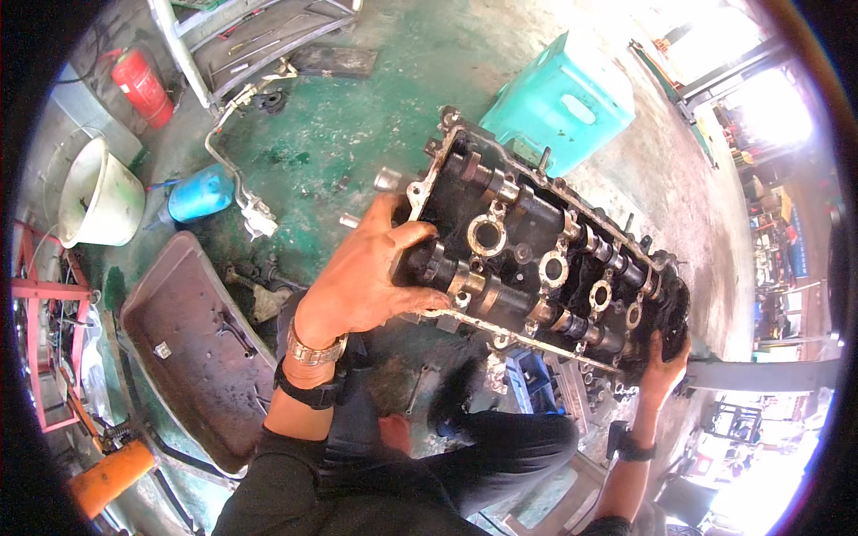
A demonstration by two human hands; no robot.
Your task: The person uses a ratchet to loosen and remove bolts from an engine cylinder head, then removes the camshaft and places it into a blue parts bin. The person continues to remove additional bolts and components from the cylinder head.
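Observation:
An oily engine cylinder head (pixel 523 253), with two camshafts and a row of round openings between them, is held up in front of me, slanting down to the right. My left hand (pixel 371 268) grips its left end, the thumb and fingers hooked over the rim by the near camshaft (pixel 500 295). At the far right end, my right hand (pixel 664 364) is wrapped round the lower corner; some of its fingers are hidden behind the metal. Below the head, my bent knee in dark trousers (pixel 518 447) shows.
A turquoise plastic stool (pixel 563 98) stands beyond the cylinder head. On the left are a brown tray (pixel 183 313) with a few tools, a whitish bucket (pixel 103 196), a blue bottle (pixel 201 194) and a red fire extinguisher (pixel 143 87). A blue crate (pixel 529 382) sits below the cylinder head.

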